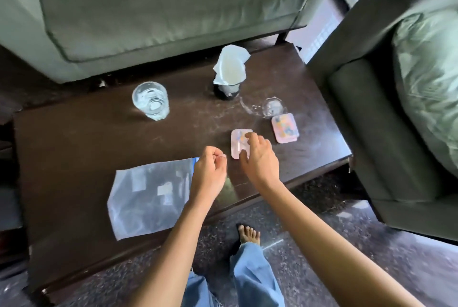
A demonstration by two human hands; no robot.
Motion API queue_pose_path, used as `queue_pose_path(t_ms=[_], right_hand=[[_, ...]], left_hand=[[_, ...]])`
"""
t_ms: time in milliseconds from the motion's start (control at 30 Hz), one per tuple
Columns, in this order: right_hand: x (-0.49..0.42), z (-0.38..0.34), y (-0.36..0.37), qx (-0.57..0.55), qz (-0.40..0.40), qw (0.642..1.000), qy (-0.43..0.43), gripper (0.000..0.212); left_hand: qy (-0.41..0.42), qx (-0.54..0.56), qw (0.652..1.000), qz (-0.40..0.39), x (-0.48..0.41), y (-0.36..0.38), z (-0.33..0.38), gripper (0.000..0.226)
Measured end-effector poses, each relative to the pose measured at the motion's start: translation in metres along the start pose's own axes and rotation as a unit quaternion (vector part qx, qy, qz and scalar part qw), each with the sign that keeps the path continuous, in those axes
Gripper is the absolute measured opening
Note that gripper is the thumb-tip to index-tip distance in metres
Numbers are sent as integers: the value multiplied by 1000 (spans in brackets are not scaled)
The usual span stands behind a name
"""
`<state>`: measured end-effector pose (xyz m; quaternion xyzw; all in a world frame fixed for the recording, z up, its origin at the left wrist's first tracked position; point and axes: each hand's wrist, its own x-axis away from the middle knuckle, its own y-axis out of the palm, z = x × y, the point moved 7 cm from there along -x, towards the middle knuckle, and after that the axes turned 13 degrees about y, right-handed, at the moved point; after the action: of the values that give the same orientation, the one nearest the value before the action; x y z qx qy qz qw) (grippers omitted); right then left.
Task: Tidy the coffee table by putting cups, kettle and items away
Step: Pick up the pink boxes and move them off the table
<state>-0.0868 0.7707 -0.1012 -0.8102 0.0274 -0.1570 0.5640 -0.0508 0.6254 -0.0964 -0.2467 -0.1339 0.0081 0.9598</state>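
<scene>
On your desk (86, 145), a clear tumbler (150, 101) stands upright at ten o'clock and a dark cup (226, 90) stuffed with white tissue (231, 65) at twelve. At two, a small clear glass (272, 107) sits just beside a pink coaster (285, 128). The near coaster (238, 143) lies flat mid-desk, and a plastic bag (148, 197) at seven.

Living-room corner, seen from above.
- Sofa (153, 9): grey-green fabric, piped seat cushion, one dark leg (282, 34) showing; stands along the far side of the table.
- Second seat (366, 113): same grey-green upholstery, at the right, carrying a pale green cushion (426, 71).
- Coffee table (74, 145): dark brown wood, top scuffed and streaked, right corner chipped.
- Floor (329, 197): dark, speckled, with a thin bright streak (272, 244).
- Gap between the seats (322, 24): brightly daylit, details washed out.
</scene>
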Motion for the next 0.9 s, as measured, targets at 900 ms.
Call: queue_pose_path(t_ms=[900], right_hand=[[-78, 102, 16, -271, -42, 957, 99, 44]], left_hand=[[-77, -53, 994, 55, -54, 94, -10, 61]])
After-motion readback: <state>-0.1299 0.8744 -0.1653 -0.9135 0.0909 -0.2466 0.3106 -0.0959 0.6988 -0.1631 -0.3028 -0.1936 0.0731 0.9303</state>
